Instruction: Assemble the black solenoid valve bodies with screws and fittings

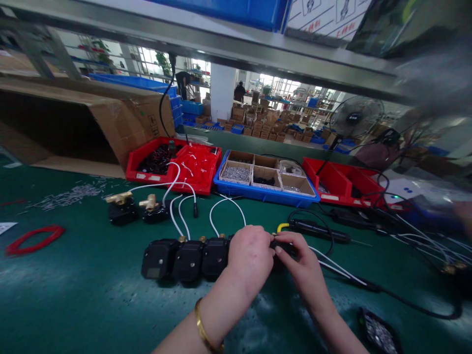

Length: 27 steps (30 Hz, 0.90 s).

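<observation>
My left hand [250, 253], with a gold bangle at the wrist, is closed over the right end of a row of black valve actuators. Its fingertips meet those of my right hand [304, 260] at a dark actuator housing [285, 248], mostly hidden by the fingers. My right thumb and fingers pinch that housing. To the left stand several similar actuators [188, 260] side by side, with white cables and brass fittings at the back. Behind them lie two more motorised valves [123, 209] with brass bodies. A black electric screwdriver [319, 230] with a yellow hook rests beyond my right hand.
A blue tray [265, 196] of small parts stands at the back between red bins [206, 189] [332, 182]. An open cardboard box [140, 115] is at left, near a red wire coil [35, 239]. A dish of screws [379, 332] sits front right. A metal shelf [221, 46] hangs overhead.
</observation>
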Available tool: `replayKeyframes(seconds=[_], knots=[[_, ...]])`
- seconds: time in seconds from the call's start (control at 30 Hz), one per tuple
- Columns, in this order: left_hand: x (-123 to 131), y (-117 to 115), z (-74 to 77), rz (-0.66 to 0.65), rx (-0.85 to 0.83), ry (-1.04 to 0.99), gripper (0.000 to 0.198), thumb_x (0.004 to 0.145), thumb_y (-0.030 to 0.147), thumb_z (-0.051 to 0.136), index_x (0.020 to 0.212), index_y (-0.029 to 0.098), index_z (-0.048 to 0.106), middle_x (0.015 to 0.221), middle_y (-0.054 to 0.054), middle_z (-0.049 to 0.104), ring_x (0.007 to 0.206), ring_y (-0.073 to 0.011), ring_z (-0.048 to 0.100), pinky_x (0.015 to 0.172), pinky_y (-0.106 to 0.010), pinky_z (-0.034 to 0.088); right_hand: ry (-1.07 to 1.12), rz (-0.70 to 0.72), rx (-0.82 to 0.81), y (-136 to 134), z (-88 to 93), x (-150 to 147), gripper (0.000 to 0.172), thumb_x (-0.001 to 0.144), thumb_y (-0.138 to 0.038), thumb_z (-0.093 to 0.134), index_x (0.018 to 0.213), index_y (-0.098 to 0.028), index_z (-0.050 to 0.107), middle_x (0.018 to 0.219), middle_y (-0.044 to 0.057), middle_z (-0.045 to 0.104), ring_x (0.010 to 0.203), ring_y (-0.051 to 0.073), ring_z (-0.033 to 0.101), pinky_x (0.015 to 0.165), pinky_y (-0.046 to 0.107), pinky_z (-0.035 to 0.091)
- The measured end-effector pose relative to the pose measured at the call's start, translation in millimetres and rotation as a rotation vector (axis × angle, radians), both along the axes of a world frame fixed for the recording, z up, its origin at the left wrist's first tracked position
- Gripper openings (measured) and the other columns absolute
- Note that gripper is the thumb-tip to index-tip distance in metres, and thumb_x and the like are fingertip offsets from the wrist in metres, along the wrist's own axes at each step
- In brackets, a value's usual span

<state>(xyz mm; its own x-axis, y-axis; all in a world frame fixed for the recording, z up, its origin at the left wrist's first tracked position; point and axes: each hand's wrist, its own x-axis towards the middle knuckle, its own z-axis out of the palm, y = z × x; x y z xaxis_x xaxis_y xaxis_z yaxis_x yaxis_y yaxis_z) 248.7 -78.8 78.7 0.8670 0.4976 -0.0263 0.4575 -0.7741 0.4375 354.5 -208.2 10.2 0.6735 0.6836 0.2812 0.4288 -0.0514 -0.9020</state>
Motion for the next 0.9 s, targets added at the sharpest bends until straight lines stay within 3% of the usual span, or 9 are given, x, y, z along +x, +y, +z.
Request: replayKeyframes(seconds=[0.37, 0.6, 0.9], knots=[[5, 3, 13.7, 0.018, -0.031, 0.046, 0.024, 0.085, 0.029, 0.069, 0.105, 0.034, 0.081, 0.105, -0.003, 0.079, 0.104, -0.0284, 0.072, 0.091, -0.038, 0.057, -0.017, -0.098, 0.06, 5, -8.4, -6, 0.017, 0.088, -0.038, 0.069, 0.1, -0.025, 0.071, 0.111, 0.007, 0.066, 0.11, 0.029, 0.061, 0.101, 0.05, 0.047], [10, 1, 16.4, -0.035, 0.034, 0.106, 0.026, 0.087, 0.027, 0.066, 0.108, 0.02, 0.08, 0.109, -0.013, 0.077, 0.107, -0.0318, 0.072, 0.095, -0.042, 0.057, -0.066, -0.066, 0.01, 2, -0.2, 0, 0.019, 0.086, -0.04, 0.07, 0.099, -0.026, 0.072, 0.107, 0.007, 0.066, 0.107, 0.029, 0.061, 0.098, 0.049, 0.048], [6, -7, 17.5, -0.191, 0.146, 0.11, 0.026, 0.085, 0.04, 0.074, 0.099, 0.019, 0.079, 0.1, -0.011, 0.075, 0.101, -0.0309, 0.071, 0.089, -0.041, 0.056, -0.091, 0.054, -0.064, -13, 15.6, 14, 0.014, 0.084, -0.033, 0.069, 0.095, -0.026, 0.074, 0.1, 0.004, 0.066, 0.101, 0.027, 0.062, 0.096, 0.046, 0.048]])
